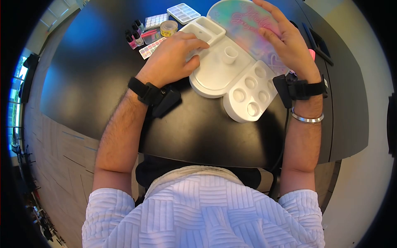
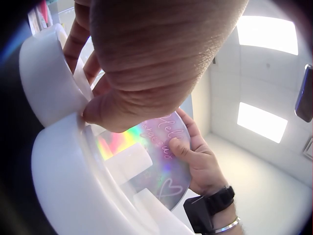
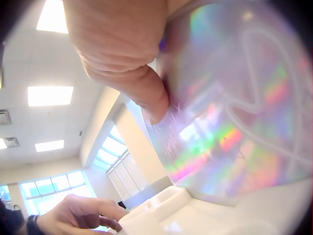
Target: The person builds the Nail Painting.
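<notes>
the lid (image 1: 244,31) stands along the tray's (image 1: 213,78) far edge, its right rim pinched by the nearer right hand (image 1: 292,49). the left hand (image 1: 170,56) bends over the tray's left rim (whether gripping, i cannot tell).

From my end I read pink script (image 2: 172,129), "Hello" above what looks like "gorgeous", on the iridescent panel (image 1: 253,37), plus a heart outline (image 2: 170,188).
</notes>
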Tool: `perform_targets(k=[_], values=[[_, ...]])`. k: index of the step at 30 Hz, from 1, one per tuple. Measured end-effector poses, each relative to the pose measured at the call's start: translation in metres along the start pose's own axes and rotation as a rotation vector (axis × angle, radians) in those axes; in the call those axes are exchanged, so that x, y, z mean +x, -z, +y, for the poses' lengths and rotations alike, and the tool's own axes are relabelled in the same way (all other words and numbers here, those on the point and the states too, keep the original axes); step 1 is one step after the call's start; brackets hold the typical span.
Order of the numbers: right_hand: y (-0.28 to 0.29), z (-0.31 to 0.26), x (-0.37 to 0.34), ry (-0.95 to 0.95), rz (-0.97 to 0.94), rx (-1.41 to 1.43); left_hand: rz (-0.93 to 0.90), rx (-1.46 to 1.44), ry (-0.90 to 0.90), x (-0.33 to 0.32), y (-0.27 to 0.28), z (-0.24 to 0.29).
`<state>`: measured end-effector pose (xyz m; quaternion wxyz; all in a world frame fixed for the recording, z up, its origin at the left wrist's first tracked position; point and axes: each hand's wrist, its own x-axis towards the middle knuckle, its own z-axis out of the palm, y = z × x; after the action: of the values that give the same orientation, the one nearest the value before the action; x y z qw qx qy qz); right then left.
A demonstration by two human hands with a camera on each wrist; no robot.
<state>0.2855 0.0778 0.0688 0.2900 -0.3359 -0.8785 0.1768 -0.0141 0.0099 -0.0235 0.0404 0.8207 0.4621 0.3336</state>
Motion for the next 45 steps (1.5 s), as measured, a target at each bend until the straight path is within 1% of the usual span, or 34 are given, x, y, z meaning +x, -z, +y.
perform_targets(k=[2,4,7,11,13,14,16,20,21,26,29,31,34,35,36,38,39,40,41,42,43,45], values=[[-0.003,0.000,0.000,-0.023,0.003,0.034,0.003,0.029,-0.024,0.000,0.000,-0.002],[-0.004,0.000,-0.002,-0.006,0.051,-0.062,0.009,0.023,-0.016,0.000,-0.001,-0.002],[-0.007,-0.001,-0.003,0.040,0.073,-0.091,0.006,0.011,-0.005,0.001,-0.001,-0.004],[-0.008,0.009,-0.002,0.027,0.059,-0.111,0.005,0.008,0.012,0.001,-0.004,-0.005],[-0.012,0.017,-0.003,0.069,0.122,-0.176,0.005,-0.004,0.011,0.000,-0.003,-0.004],[-0.015,0.017,-0.004,0.074,0.126,-0.178,0.006,-0.015,0.011,0.001,-0.002,-0.004],[-0.023,0.013,-0.006,0.021,0.169,-0.067,0.015,-0.020,-0.002,0.001,-0.002,-0.004],[-0.019,0.007,-0.003,-0.006,0.166,-0.052,-0.001,-0.038,0.011,0.001,0.000,-0.001],[-0.017,0.009,-0.002,-0.008,0.138,-0.045,-0.013,-0.037,0.023,0.000,0.000,-0.001],[-0.015,0.010,0.000,0.014,0.083,-0.071,0.001,-0.007,-0.015,-0.001,-0.004,-0.006],[-0.020,0.018,0.000,0.019,0.147,-0.088,0.010,-0.001,-0.035,0.002,-0.003,-0.003],[-0.023,0.018,-0.002,0.127,0.234,-0.100,0.007,-0.009,-0.047,0.002,0.000,0.000],[-0.025,0.021,-0.005,0.114,0.267,-0.095,-0.048,-0.035,-0.009,0.004,0.003,0.003],[-0.024,0.018,-0.005,0.126,0.281,-0.087,-0.051,-0.040,-0.033,0.005,0.004,0.006],[-0.022,0.014,-0.008,0.034,0.245,-0.071,-0.064,-0.047,-0.014,0.006,0.005,0.006],[-0.024,0.020,-0.008,0.022,0.275,-0.038,-0.111,-0.059,0.043,0.008,0.008,0.010],[-0.027,0.023,-0.011,0.053,0.314,-0.006,-0.093,-0.038,0.002,0.005,0.008,0.012],[-0.025,0.022,-0.014,0.010,0.295,0.045,-0.103,-0.047,0.013,0.005,0.009,0.013],[-0.024,0.022,-0.017,0.011,0.320,0.034,-0.112,-0.053,0.022,0.005,0.011,0.013],[-0.023,0.023,-0.020,-0.035,0.287,0.094,-0.157,-0.049,0.030,0.005,0.012,0.009],[-0.024,0.024,-0.025,-0.085,0.253,0.154,-0.160,-0.046,0.005,0.004,0.015,0.011],[-0.018,0.026,-0.037,-0.065,0.291,0.112,-0.225,-0.060,0.027,0.004,0.019,0.014]])
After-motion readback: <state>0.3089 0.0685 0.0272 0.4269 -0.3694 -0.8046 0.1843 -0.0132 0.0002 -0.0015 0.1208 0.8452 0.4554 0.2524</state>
